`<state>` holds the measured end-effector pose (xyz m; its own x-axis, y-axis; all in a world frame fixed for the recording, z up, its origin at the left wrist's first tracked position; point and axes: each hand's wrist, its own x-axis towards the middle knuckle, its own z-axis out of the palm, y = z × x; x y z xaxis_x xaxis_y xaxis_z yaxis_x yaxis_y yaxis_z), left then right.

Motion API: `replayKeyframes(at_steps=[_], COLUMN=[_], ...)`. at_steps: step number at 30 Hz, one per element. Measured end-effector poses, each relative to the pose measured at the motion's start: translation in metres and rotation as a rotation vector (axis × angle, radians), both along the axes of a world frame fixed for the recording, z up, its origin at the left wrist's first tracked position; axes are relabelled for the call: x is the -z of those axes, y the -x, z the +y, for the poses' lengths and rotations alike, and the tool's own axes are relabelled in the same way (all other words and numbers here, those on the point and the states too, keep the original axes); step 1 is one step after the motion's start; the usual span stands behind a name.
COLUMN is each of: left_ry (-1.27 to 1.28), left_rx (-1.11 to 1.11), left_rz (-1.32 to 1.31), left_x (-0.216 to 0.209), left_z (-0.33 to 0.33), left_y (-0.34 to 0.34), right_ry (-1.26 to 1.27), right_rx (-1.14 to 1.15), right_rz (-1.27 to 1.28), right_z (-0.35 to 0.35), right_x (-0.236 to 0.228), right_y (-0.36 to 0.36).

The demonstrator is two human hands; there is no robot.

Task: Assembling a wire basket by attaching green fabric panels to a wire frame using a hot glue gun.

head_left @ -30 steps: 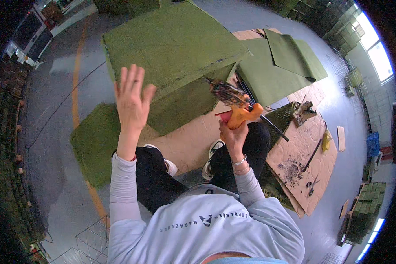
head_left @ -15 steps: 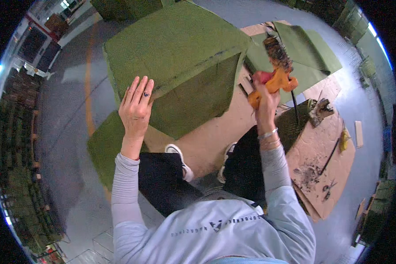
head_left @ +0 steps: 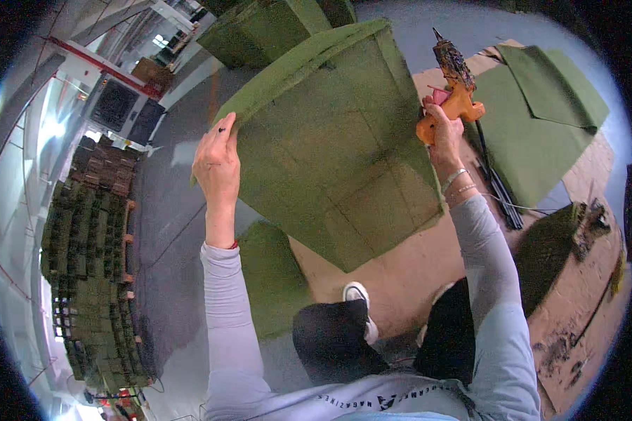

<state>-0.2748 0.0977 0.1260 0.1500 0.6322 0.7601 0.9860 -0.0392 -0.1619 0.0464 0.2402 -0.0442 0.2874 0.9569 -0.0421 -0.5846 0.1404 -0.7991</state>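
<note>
My right hand (head_left: 444,137) is wrapped round the handle of an orange glue gun (head_left: 461,102). Its dark, crusted barrel points up and away, and a pink trigger shows beside my fingers. In front of me a large green fabric-covered box (head_left: 316,161) stands tilted, its broad near face toward me with faint lines on it. My left hand (head_left: 216,161) lies against the box's left upper edge, fingers stretched and close together, with a dark ring on one. The left thumb is hidden. A dark cord hangs below the gun.
Brown cardboard (head_left: 386,249) covers the floor under the box. Folded green sheet (head_left: 541,91) lies at the right, near dark rods (head_left: 500,189). A stained cardboard surface (head_left: 576,330) stands at the lower right. Stacked dark-green pieces (head_left: 91,259) rise at the left; more green boxes (head_left: 260,31) stand behind.
The box has tipped so its near face shows more and its top less. My left hand has shifted from the top onto the left edge. The glue gun is still in my right hand.
</note>
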Motion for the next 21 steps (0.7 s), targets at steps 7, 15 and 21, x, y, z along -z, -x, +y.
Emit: replayKeyframes(at_steps=[7,15,21], left_ry=[0.113,0.275,0.390], left_rx=[0.087,0.211,0.306], left_rz=[-0.206,-0.484,-0.539], left_x=[-0.025,-0.033,-0.035], left_z=[0.048,0.073,0.079], left_y=[0.001,0.029,0.030], right_ry=[0.068,-0.036,-0.103], right_rx=[0.026,-0.008,-0.002], right_rz=[0.146,0.105,0.114], right_z=[0.023,0.026,0.028], right_x=[-0.001,-0.005,0.002], right_y=[0.032,0.042,0.040])
